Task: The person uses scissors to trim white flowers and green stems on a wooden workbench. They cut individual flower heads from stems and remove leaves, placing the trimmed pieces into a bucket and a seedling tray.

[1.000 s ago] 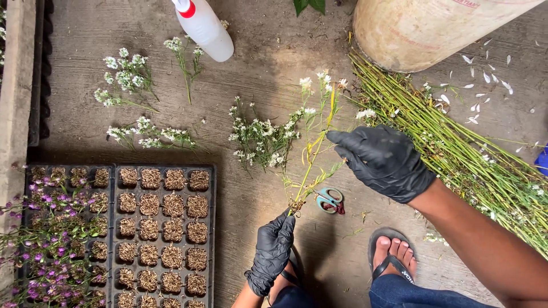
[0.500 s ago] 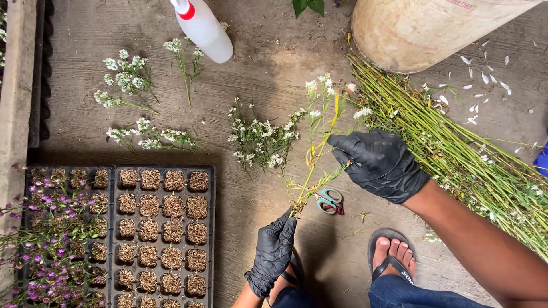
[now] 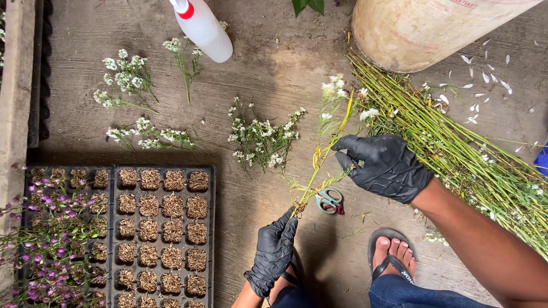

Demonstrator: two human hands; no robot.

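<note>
Both my hands wear black gloves. My left hand [image 3: 274, 250] pinches the root end of a thin flower stem [image 3: 319, 157] with small white blooms at its top. My right hand [image 3: 383, 165] grips the same stem partway up, fingers curled around a side shoot. Small scissors [image 3: 330, 200] with green and red handles lie on the concrete just below the stem. A heap of long green stems [image 3: 456, 151] lies to the right, under my right forearm.
A black seedling tray [image 3: 162, 228] with filled cells sits at lower left, purple flowers [image 3: 40, 239] beside it. Bunches of white flower cuttings [image 3: 262, 140] lie on the concrete. A white spray bottle [image 3: 202, 28] and a large beige pot [image 3: 422, 28] stand at the top. My sandalled foot [image 3: 391, 256] is below.
My right hand has slid down and leftward along the stem, closing around it. The stem's flowered tip has swung slightly right. My left hand has stayed at the stem's base.
</note>
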